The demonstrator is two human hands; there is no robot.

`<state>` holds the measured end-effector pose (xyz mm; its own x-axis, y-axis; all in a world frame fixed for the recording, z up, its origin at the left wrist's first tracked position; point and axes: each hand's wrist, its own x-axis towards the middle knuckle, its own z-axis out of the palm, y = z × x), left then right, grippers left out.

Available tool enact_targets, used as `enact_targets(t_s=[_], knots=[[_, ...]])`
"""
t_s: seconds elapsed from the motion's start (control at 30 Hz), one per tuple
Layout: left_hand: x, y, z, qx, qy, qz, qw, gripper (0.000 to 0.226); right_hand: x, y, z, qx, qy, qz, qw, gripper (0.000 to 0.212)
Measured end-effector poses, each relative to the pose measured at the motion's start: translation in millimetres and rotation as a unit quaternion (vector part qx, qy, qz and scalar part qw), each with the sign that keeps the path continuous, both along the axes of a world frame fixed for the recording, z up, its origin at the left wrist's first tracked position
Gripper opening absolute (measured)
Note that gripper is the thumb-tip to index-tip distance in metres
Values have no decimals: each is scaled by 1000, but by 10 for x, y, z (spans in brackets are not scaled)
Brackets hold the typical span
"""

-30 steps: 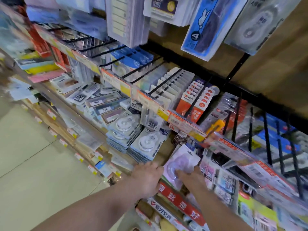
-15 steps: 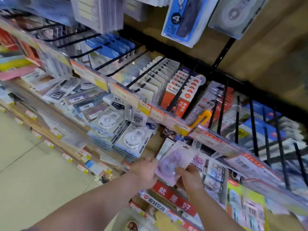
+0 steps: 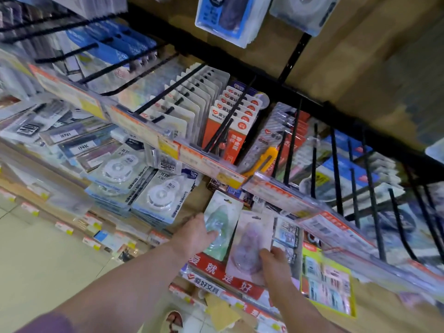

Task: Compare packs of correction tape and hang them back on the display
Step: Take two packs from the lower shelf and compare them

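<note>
Okay, nearest: two bare forearms reach up from the bottom edge, with a purple sleeve (image 3: 45, 324) on the left one. Left hand (image 3: 193, 236) grips a green pack (image 3: 223, 212) of correction tape, thumb curled across its clear front, other fingers hidden behind. Right hand (image 3: 276, 263) pinches a purple pack (image 3: 249, 239) at its lower right corner, fingers curled round the edge.

Both packs: flat card backing, rounded corners, clear moulded blister over a teardrop-shaped dispenser, hang hole at top. Packs upright, side by side, green on the left, inner edges meeting or slightly overlapping, cannot tell which. Each sticks up above the hand holding it.

Both sit just below the price rail (image 3: 192, 155), a long tilted clear plastic strip with orange and yellow labels. Red banner (image 3: 228, 280) with white characters lies behind the packs' lower ends, well below the rail. Below the rail to the left: stacked flat packs with round white tape dispensers (image 3: 159, 195), glossy, blue edged.

Above the rail: black metal hooks (image 3: 168, 90) loaded with white card packs (image 3: 182, 121) and orange-red packs (image 3: 230, 133). A yellow utility knife (image 3: 262, 162) pokes out at the rail's edge. Farthest above the rail, a blue blister pack (image 3: 228, 18) hangs against the tan backboard (image 3: 348, 68). Right side is motion-blurred, print unreadable.
</note>
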<state>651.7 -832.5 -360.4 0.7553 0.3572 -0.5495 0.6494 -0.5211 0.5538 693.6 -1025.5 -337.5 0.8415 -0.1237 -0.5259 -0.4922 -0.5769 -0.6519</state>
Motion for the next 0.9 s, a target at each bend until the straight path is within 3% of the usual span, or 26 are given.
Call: enact_targets(t_s=[0.2, 0.47, 0.57, 0.77, 0.9], knots=[[38, -39, -60, -11, -36, 55, 998, 44, -49, -4, -77, 36, 37, -1, 999, 35], [-69, -85, 36, -153, -83, 206, 963, 25, -97, 43, 35, 40, 27, 19, 999, 17], [-213, -86, 72, -193, -83, 219, 953, 33, -188, 66, 118, 63, 10, 15, 998, 10], [-587, -70, 204, -265, -111, 256, 923, 26, -389, 77, 260, 91, -18, 13, 996, 14], [-824, -70, 339, -272, -103, 251, 923, 43, -609, 94, 361, 111, -25, 16, 993, 20]])
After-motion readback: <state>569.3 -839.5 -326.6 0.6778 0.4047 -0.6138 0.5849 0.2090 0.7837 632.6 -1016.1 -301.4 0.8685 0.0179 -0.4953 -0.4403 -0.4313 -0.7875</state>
